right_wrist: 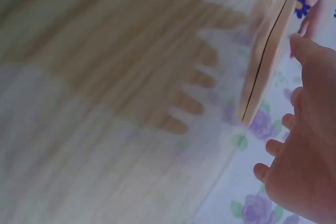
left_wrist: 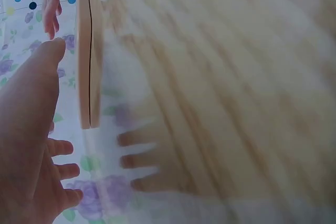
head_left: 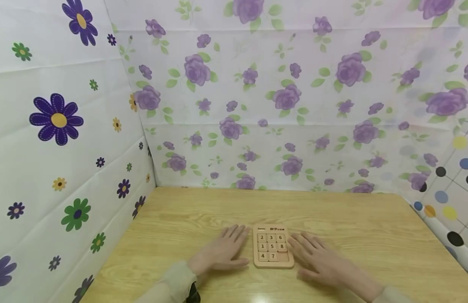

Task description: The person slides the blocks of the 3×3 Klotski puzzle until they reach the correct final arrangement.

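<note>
A wooden number sliding puzzle (head_left: pixel 271 264) lies flat on the table between my two hands. Its rows read 2 3 6, 1 5 8 and 4 7, with the vacant square at the lower right. My left hand (head_left: pixel 223 251) is to its left, fingers straight and spread, holding nothing. To the right, my right hand (head_left: pixel 320 261) has its fingers extended too, their tips close to the puzzle's right edge. The wrist views show the puzzle edge-on, with a dark seam along its side (left_wrist: pixel 84 61) and the palms beside it.
The wood-grain table (head_left: pixel 203 206) has a glossy surface that mirrors the hands. A white cloth with purple roses (head_left: pixel 287 99) hangs behind it. Another cloth with daisies (head_left: pixel 59 120) stands along the left, and a dotted one (head_left: pixel 446 202) along the right.
</note>
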`<action>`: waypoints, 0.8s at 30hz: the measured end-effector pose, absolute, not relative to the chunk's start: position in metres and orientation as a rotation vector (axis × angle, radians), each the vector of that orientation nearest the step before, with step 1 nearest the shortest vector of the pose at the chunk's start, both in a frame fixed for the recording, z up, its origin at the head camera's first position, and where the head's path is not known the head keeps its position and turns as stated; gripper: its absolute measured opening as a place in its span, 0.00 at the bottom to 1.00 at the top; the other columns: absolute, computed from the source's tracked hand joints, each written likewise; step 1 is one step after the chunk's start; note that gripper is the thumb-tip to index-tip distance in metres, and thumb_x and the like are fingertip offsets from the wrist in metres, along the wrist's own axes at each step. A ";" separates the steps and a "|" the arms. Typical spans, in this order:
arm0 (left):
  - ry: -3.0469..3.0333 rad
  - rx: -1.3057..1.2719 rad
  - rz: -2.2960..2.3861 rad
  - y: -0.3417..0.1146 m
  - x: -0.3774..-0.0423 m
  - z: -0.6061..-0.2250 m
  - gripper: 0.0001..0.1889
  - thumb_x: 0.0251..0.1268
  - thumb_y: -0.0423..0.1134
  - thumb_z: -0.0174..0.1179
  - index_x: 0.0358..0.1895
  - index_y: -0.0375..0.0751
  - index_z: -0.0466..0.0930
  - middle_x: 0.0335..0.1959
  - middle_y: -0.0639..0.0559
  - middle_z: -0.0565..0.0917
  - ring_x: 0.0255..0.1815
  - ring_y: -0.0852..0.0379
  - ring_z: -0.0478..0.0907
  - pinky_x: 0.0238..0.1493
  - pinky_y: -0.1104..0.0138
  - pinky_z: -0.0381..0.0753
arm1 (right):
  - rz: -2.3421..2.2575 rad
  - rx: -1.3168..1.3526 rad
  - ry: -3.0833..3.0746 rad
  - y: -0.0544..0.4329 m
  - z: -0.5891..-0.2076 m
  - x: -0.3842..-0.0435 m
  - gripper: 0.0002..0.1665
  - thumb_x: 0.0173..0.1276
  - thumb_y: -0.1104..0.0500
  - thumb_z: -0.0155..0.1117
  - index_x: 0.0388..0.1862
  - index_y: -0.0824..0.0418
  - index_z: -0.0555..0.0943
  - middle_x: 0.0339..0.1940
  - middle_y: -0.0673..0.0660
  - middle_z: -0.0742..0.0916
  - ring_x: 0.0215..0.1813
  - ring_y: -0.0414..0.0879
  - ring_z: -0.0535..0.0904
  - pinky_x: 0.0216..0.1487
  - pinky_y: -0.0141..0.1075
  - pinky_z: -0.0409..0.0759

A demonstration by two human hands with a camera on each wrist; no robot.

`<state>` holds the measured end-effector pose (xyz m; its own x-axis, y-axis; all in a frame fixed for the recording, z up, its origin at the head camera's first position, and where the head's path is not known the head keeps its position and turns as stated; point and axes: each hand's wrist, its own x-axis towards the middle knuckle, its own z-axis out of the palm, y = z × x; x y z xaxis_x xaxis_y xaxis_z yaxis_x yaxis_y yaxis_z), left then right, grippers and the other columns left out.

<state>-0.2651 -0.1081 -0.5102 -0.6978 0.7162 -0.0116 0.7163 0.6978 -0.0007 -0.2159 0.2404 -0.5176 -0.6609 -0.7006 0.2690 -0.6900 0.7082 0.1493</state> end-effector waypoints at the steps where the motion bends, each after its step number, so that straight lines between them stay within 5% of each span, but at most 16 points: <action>1: 2.886 1.218 -0.013 -0.107 -0.266 -0.511 0.48 0.68 0.71 0.35 0.78 0.40 0.38 0.79 0.38 0.49 0.78 0.39 0.48 0.76 0.47 0.54 | -0.042 1.107 -2.620 0.238 -0.518 -0.215 0.45 0.69 0.33 0.51 0.77 0.55 0.58 0.77 0.59 0.64 0.74 0.60 0.61 0.75 0.30 0.16; 14: 2.876 1.128 -0.001 -0.093 -0.262 -0.514 0.53 0.63 0.76 0.35 0.78 0.37 0.38 0.79 0.38 0.48 0.78 0.39 0.48 0.77 0.48 0.53 | 0.024 1.186 -2.704 0.215 -0.515 -0.201 0.43 0.72 0.33 0.46 0.77 0.54 0.59 0.77 0.59 0.63 0.74 0.62 0.62 0.70 0.27 0.12; 20: 2.890 1.042 0.036 -0.085 -0.266 -0.519 0.61 0.53 0.83 0.38 0.77 0.35 0.41 0.79 0.39 0.48 0.79 0.41 0.49 0.78 0.50 0.51 | 0.066 1.207 -2.778 0.212 -0.514 -0.199 0.42 0.72 0.33 0.44 0.78 0.52 0.56 0.78 0.59 0.61 0.76 0.61 0.59 0.75 0.34 0.22; 24: 2.891 0.988 0.108 -0.081 -0.267 -0.523 0.65 0.49 0.84 0.42 0.77 0.33 0.40 0.79 0.37 0.47 0.79 0.40 0.48 0.78 0.50 0.49 | 0.104 1.231 -2.817 0.209 -0.511 -0.195 0.42 0.73 0.33 0.42 0.78 0.54 0.54 0.79 0.59 0.59 0.76 0.62 0.58 0.68 0.26 0.11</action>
<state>-0.2673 -0.0811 -0.5225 -0.7880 0.6131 -0.0567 0.6071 0.7890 0.0940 -0.1951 0.2088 -0.5109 -0.6778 -0.7301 0.0869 -0.7345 0.6777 -0.0354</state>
